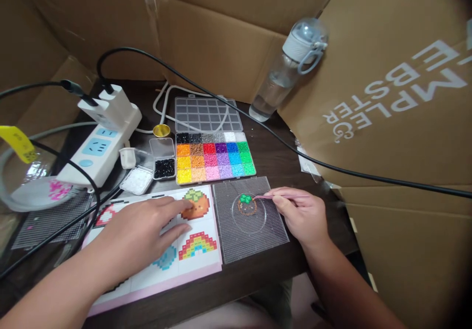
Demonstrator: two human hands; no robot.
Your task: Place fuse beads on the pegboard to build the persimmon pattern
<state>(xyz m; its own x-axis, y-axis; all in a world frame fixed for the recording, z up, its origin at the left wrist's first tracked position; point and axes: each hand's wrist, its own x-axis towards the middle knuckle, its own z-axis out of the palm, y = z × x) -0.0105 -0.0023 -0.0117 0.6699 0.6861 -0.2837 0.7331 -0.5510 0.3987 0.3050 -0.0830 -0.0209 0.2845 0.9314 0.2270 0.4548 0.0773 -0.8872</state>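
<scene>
My right hand [302,213] pinches a pair of pink tweezers [283,196], whose tips reach the edge of a small bead figure [246,203] on the clear pegboard [230,240]. That figure has a green bead top and a brownish-orange outline, with a few dark beads inside; a faint clear ring lies around it. My left hand [147,225] rests on the pattern sheet [147,284], its index finger stretched out onto the printed orange fruit [197,205]. Below that print is a rainbow pattern [198,246]. Whether a bead sits between the tweezer tips is too small to tell.
Behind the pegboard stands a sorted bead box [216,158] with its open lid [208,114]. Small boxes hold black beads [164,168] and white beads [136,180]. A power strip [99,147], black cable [221,93] and water bottle [275,73] stand near cardboard walls [221,34].
</scene>
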